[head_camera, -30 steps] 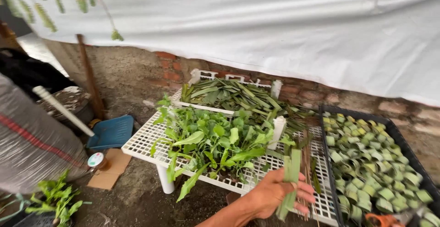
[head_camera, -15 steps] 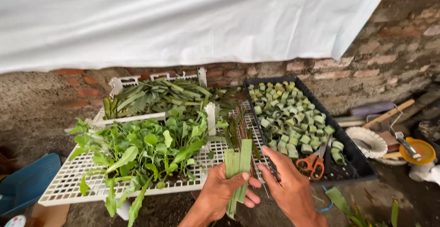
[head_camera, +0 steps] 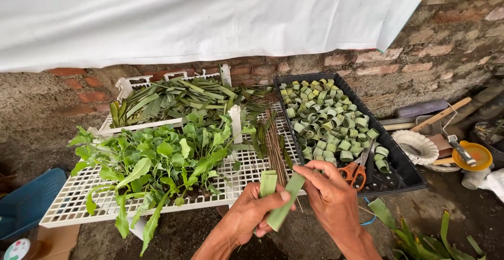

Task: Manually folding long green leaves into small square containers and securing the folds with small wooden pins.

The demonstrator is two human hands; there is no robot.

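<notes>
Green leaf strip (head_camera: pixel 281 206), light and bendy, probably creases easily; left hand (head_camera: pixel 251 217) pinches its lower part, right hand (head_camera: pixel 329 197) pinches the top end.

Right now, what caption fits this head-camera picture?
Two hands hold green leaf strips above a white lattice tray of seedlings.

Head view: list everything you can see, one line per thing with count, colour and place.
leaf strip: one, green, held between both hands
white tray: one, white lattice, left
seedlings: many, green, on white tray
cut leaves: a pile, green, far end of white tray
thin sticks: a bundle, brown, right edge of white tray
black tray: one, black, right
leaf rings: many, green, in black tray
scissors: one pair, orange handles, in black tray
brick wall: behind
white sheet: above
left hand: grips strip
right hand: pinches strip
</notes>
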